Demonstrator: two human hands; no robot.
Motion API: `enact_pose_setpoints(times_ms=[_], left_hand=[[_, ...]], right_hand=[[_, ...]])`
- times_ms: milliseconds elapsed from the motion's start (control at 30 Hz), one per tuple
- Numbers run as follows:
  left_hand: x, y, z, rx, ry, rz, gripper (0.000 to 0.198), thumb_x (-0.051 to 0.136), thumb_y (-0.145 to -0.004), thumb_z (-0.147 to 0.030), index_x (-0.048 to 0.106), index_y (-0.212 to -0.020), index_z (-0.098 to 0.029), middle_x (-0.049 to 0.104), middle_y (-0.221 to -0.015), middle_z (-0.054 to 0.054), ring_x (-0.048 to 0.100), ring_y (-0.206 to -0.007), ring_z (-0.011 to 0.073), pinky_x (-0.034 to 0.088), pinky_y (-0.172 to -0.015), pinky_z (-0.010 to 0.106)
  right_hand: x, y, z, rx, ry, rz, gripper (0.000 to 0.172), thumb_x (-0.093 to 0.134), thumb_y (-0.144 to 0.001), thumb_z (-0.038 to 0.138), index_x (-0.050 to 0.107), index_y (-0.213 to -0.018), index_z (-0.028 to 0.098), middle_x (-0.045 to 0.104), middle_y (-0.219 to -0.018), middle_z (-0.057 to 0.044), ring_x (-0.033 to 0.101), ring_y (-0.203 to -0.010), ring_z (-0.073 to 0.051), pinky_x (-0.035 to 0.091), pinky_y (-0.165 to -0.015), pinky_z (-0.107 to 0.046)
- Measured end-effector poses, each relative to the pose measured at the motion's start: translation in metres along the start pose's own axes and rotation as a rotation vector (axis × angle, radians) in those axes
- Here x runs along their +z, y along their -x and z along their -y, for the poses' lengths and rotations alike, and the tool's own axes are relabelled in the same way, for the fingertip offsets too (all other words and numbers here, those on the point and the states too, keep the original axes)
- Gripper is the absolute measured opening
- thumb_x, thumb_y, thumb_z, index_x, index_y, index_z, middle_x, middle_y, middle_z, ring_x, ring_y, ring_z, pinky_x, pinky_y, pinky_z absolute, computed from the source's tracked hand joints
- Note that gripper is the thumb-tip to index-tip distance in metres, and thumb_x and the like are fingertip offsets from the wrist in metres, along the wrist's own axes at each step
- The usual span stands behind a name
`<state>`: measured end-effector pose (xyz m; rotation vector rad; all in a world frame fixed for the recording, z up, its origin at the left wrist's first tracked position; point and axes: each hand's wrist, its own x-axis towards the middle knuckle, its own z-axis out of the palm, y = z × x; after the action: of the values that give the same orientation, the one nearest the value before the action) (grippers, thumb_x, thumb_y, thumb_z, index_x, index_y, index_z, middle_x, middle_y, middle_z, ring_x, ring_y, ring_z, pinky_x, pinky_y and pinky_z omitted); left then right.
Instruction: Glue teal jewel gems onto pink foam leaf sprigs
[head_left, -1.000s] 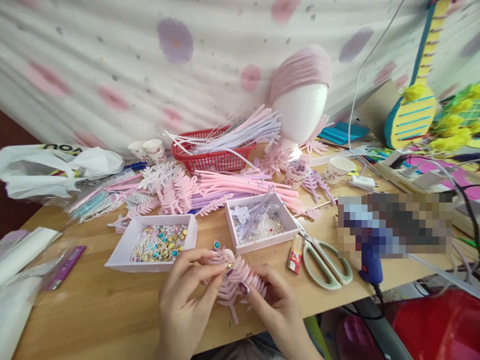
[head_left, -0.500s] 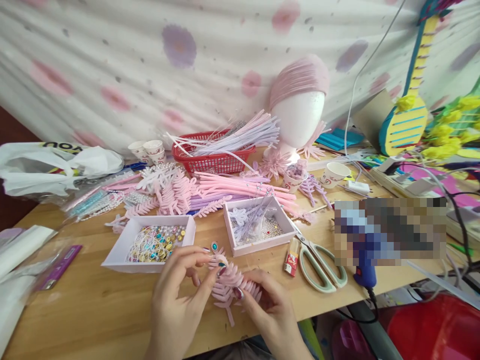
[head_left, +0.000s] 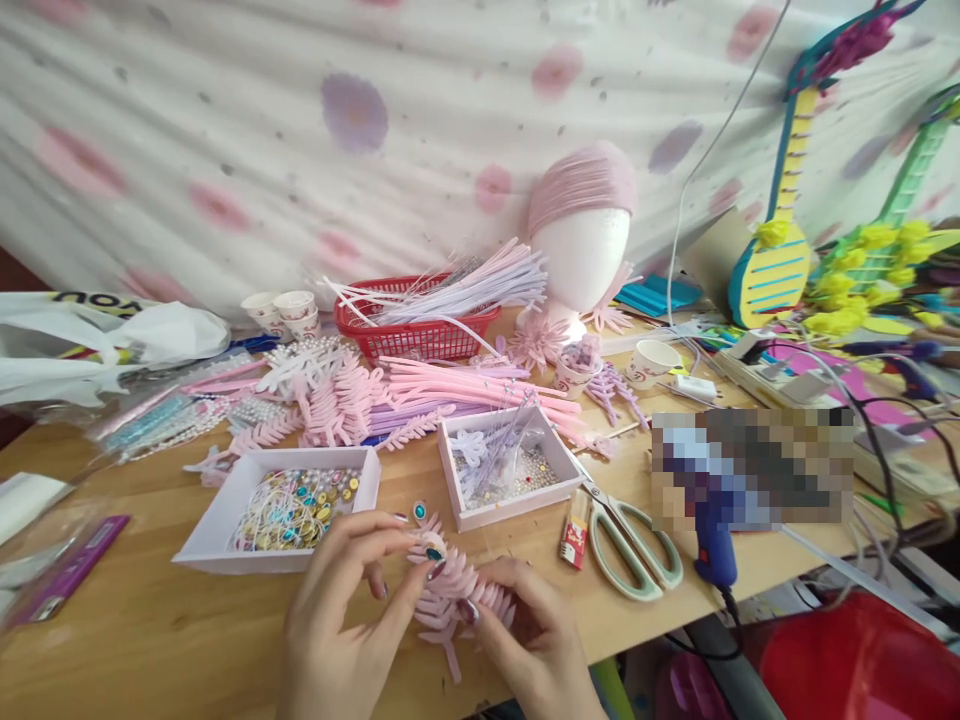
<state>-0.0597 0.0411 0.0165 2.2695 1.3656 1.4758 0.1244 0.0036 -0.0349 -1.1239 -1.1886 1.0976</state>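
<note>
Both hands are at a pink pipe-cleaner piece with leaf-like fronds (head_left: 459, 575), low over the table's front edge. My left hand (head_left: 352, 590) pinches a teal gem with a gold rim (head_left: 433, 553) between thumb and forefinger, against the top of the pink piece. Whether the gem is fixed there I cannot tell. My right hand (head_left: 529, 625) is closed on the fronds at the right side. A second teal gem (head_left: 420, 511) shows just beyond the left fingertips. A white tray of gems and beads (head_left: 202, 530) stands behind my left hand.
Another white tray (head_left: 480, 517) holds pearls and wires. To the right lie a red and white box (head_left: 574, 535), scissors (head_left: 637, 560) and a blue glue gun (head_left: 715, 540). Farther back are a red basket of pipe cleaners (head_left: 420, 340), a foam head (head_left: 581, 255) and paper cups (head_left: 652, 365).
The camera view has shifted a little, so the things on the table sit slightly lower and farther left. Both hands keep their hold on the pink piece, with hardly any motion.
</note>
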Motion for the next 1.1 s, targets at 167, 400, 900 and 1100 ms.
enact_pose_setpoints(times_ms=[167,400,900,1100], left_hand=[[0.001,-0.003,0.001,0.041,0.005,0.005,0.016,0.067,-0.096,-0.010,0.065,-0.102,-0.024,0.067,-0.105,0.003,0.071,-0.082,0.0129,0.057,-0.063,0.021],[-0.001,-0.008,-0.009,0.024,-0.001,-0.043,0.015,0.065,-0.096,-0.009,0.067,-0.099,-0.024,0.068,-0.101,0.002,0.063,-0.065,0.0090,0.054,-0.060,0.021],[-0.008,-0.008,-0.018,0.018,-0.030,-0.033,0.022,0.069,-0.092,-0.004,0.067,-0.102,-0.024,0.069,-0.102,0.002,0.066,-0.080,0.0122,0.055,-0.065,0.018],[-0.008,-0.010,-0.022,0.003,-0.037,-0.071,0.024,0.068,-0.091,-0.002,0.069,-0.099,-0.024,0.071,-0.099,0.003,0.068,-0.078,0.0131,0.056,-0.065,0.020]], right_hand=[[0.001,0.000,-0.005,-0.032,0.035,-0.006,0.035,0.072,-0.095,0.055,0.080,-0.094,0.021,0.077,-0.085,-0.006,0.067,-0.077,-0.019,0.052,-0.073,-0.028],[-0.005,-0.003,-0.006,-0.066,0.067,0.037,0.033,0.070,-0.096,0.052,0.080,-0.095,0.021,0.076,-0.084,-0.007,0.067,-0.075,-0.019,0.053,-0.068,-0.027],[-0.008,-0.003,-0.002,-0.097,0.069,0.076,0.023,0.071,-0.098,0.045,0.081,-0.097,0.023,0.078,-0.086,-0.006,0.069,-0.076,-0.020,0.054,-0.070,-0.026],[-0.009,-0.002,-0.007,-0.100,0.077,0.082,0.024,0.071,-0.097,0.045,0.082,-0.098,0.024,0.078,-0.087,-0.006,0.068,-0.077,-0.021,0.053,-0.071,-0.027]])
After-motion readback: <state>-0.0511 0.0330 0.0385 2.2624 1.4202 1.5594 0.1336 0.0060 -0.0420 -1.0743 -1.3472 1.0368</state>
